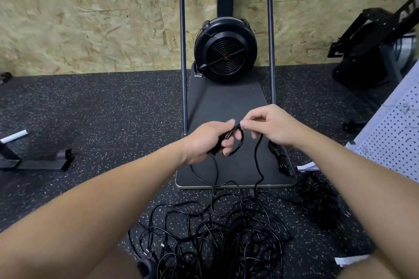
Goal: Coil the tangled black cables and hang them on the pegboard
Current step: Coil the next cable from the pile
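Observation:
A tangled heap of black cables [217, 235] lies on the speckled floor between my forearms. My left hand [204, 140] grips a small loop of one black cable [237, 145] above the dark platform. My right hand [269, 127] pinches the same cable just right of the loop, and the strand hangs from it down into the heap. A coiled black cable [281, 158] rests on the platform's right edge. Another dark bundle of cable [322, 201] lies on the floor to the right. The white pegboard [394, 138] leans at the far right.
A black fan-wheel machine [225, 52] with two upright poles stands on the dark platform [226, 102] against the chipboard wall. A black metal frame [34, 161] lies on the floor at left. Another black machine [374, 52] stands at back right.

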{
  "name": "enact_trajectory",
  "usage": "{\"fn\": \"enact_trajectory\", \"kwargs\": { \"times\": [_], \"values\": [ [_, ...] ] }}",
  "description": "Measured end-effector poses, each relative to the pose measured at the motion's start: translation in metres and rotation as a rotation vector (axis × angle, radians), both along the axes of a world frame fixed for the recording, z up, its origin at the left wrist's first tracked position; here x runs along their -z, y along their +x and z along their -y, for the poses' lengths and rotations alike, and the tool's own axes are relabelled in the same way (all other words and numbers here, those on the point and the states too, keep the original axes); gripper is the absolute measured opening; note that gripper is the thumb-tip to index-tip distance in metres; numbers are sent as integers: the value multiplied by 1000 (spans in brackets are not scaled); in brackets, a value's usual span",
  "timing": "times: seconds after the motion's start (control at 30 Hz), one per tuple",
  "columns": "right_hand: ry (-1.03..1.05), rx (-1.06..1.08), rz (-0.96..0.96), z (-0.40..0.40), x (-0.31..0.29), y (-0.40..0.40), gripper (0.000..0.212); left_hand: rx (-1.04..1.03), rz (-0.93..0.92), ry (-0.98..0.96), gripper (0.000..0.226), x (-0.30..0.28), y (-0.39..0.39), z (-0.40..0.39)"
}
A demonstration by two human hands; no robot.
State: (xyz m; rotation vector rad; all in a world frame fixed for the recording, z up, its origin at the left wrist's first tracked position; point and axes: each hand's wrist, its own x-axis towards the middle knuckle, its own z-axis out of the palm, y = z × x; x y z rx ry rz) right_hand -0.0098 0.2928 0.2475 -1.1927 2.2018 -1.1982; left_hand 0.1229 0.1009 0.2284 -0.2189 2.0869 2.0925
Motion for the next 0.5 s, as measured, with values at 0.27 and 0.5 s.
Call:
{"fn": "enact_trajectory", "kwargs": {
  "times": [0.27, 0.5],
  "values": [
    [268, 30, 361, -2, 55, -1, 82, -77, -156, 93, 28, -14, -2, -1],
    [598, -178, 57, 3, 85, 19, 15, -323, -183, 231, 27, -9, -11, 16]
  ]
}}
